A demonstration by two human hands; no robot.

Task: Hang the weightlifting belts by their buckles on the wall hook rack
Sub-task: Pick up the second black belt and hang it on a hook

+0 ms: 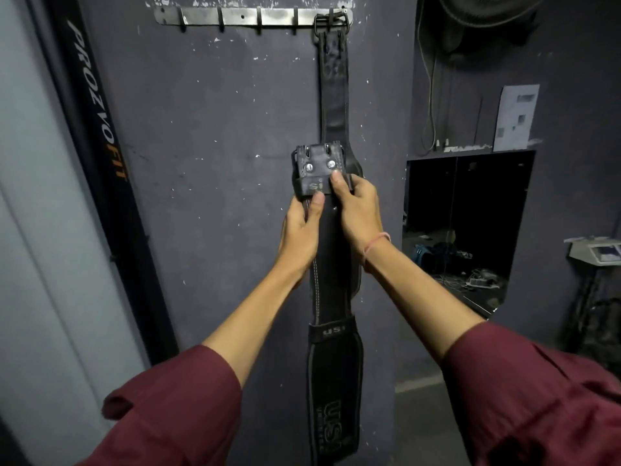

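A metal hook rack (235,17) is fixed high on the dark wall. One black weightlifting belt (333,92) hangs by its buckle from the rightmost hook. In front of it I hold a second black belt (332,364) upright, its buckle end (319,166) at the top and its tail hanging down. My left hand (302,227) grips the belt's left edge just below the buckle, thumb on the front. My right hand (356,210) grips the right edge, thumb pressed on the buckle plate. The other hooks are bare.
A black door frame with lettering (97,105) runs down the left. To the right is a dark recess (467,230) holding cables and clutter. A paper sheet (515,116) hangs above it, and a small device (594,253) stands at the far right.
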